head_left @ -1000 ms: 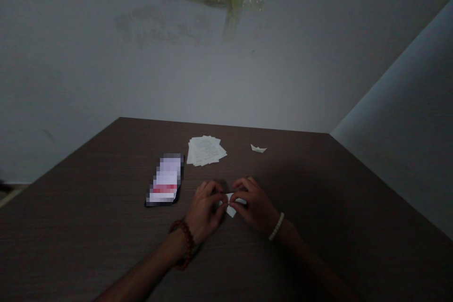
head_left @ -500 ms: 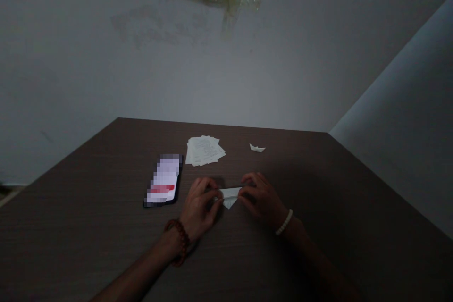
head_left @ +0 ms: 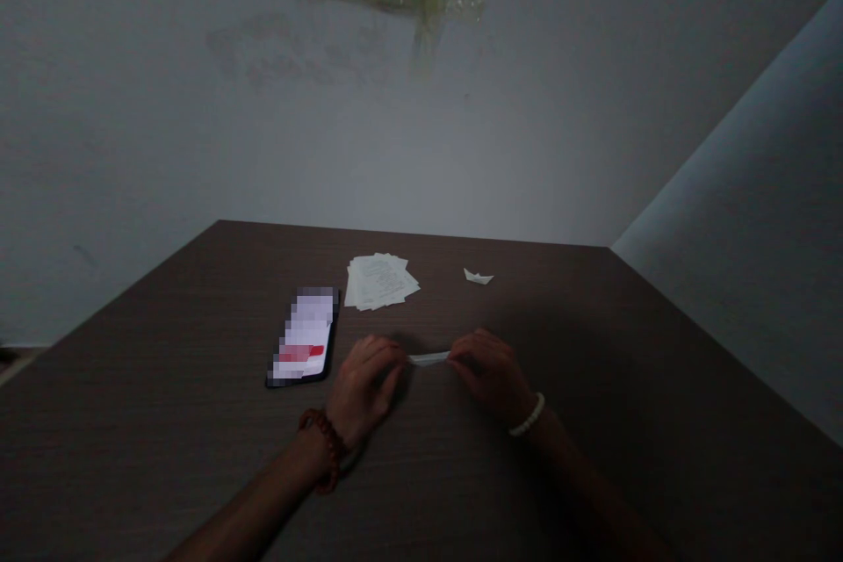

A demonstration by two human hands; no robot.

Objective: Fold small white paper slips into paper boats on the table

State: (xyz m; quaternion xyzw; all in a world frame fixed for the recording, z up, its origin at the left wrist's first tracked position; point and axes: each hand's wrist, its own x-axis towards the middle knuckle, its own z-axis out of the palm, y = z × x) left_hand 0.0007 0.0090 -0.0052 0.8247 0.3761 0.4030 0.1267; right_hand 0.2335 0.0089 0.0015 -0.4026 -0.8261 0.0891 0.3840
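Between my two hands a small piece of folded white paper (head_left: 429,359) shows as a narrow strip. My left hand (head_left: 365,386) pinches its left end, with the thumb below and the fingers curled over it. The right end is gripped by the fingertips of my right hand (head_left: 491,373). Both ends of the paper are hidden under my fingers. Beyond my right hand, a small folded paper boat (head_left: 478,277) rests on the table.
A loose stack of printed paper sheets (head_left: 380,281) lies past my left hand. Left of that hand is a phone (head_left: 303,338) with its screen lit and blurred. The dark wooden table (head_left: 198,325) meets a wall (head_left: 527,149) at its far edge.
A triangular flap that pointed toward me under the paper no longer shows, and the paper looks narrower. Both hands have turned slightly, with their fingers closer around the ends.
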